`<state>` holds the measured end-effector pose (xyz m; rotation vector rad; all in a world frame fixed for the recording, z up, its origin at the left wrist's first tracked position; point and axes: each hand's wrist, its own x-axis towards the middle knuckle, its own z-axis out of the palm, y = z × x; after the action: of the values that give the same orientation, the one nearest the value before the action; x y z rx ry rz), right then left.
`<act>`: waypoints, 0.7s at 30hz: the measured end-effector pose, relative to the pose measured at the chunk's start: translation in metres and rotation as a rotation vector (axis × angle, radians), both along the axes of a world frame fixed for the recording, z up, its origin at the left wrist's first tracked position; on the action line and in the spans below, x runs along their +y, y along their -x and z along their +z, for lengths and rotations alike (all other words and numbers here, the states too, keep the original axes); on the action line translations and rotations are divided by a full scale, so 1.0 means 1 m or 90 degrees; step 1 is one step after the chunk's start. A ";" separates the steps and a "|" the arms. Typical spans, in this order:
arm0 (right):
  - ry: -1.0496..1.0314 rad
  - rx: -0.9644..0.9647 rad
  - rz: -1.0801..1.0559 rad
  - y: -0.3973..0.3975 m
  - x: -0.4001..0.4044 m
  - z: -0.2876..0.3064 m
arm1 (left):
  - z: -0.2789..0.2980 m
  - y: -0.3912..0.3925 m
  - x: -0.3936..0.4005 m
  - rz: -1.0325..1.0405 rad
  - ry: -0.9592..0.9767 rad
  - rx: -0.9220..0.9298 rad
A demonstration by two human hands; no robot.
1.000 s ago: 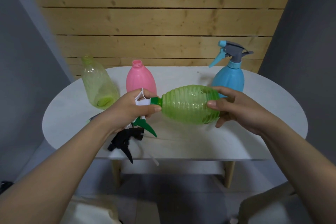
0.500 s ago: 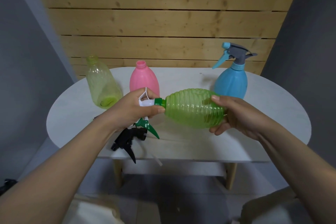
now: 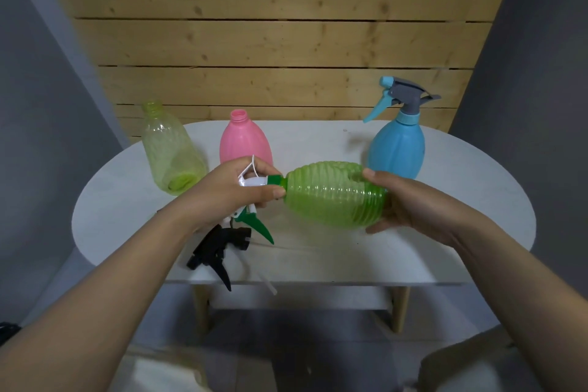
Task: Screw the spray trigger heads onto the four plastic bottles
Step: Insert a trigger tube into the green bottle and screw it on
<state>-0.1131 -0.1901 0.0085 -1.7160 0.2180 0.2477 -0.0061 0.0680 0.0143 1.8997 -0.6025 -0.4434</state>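
Head view: against half a second ago, little has changed; the right hand (image 3: 410,204) has slid slightly further round the base of the ribbed green bottle (image 3: 334,194), thumb on top. The bottle lies sideways above the table (image 3: 445,169), neck pointing left. The left hand (image 3: 229,192) has its grip closed on the green-and-white trigger head (image 3: 254,183) at that neck. A black trigger head (image 3: 219,242) lies on the table below. The pink bottle (image 3: 245,140) and pale yellow-green bottle (image 3: 168,149) stand uncapped; the blue bottle (image 3: 397,145) has its head on.
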 end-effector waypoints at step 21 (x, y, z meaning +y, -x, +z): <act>0.292 -0.170 -0.158 -0.037 0.014 -0.021 | -0.001 -0.013 -0.047 0.040 0.213 0.138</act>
<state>-0.0765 -0.1763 -0.0126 -2.1289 0.3037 -0.2327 0.0067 0.0214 0.0137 1.5240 -0.4417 -0.4689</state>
